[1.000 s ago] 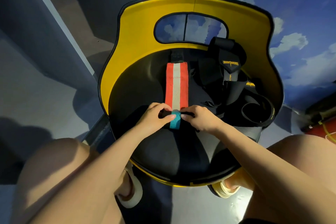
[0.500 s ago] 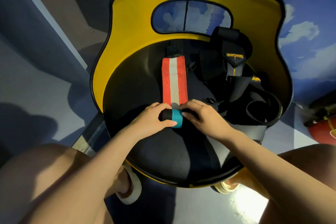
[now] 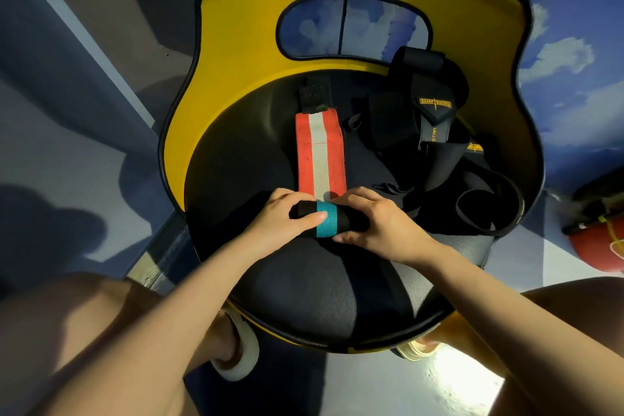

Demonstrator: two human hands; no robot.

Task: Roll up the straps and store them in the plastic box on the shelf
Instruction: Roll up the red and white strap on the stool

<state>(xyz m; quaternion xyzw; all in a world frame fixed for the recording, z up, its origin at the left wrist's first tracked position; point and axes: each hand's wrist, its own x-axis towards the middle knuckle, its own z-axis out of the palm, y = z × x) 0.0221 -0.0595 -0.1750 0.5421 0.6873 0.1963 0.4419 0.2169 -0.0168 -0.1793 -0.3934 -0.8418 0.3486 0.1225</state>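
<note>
A strap lies lengthwise on the black seat of a yellow chair [image 3: 236, 44]. Its flat part is orange with a white middle stripe [image 3: 319, 152] and ends in a black tab at the far end. The near end is wound into a black roll with a teal band [image 3: 327, 218]. My left hand [image 3: 282, 216] grips the roll's left end, thumb across the front. My right hand [image 3: 378, 221] grips its right end, fingers over the top. A heap of black straps with yellow labels [image 3: 435, 125] lies on the seat's right side. No plastic box or shelf is in view.
The chair's yellow back rises behind the seat with an oval cut-out [image 3: 354, 30]. A red cylinder [image 3: 601, 240] lies on the floor at the right. My knees and shoes flank the seat's front edge. A blue wall painted with clouds stands behind.
The roll has grown thicker and moved up the strap, so less of the orange and white part lies flat. Both hands stayed on the roll's ends.
</note>
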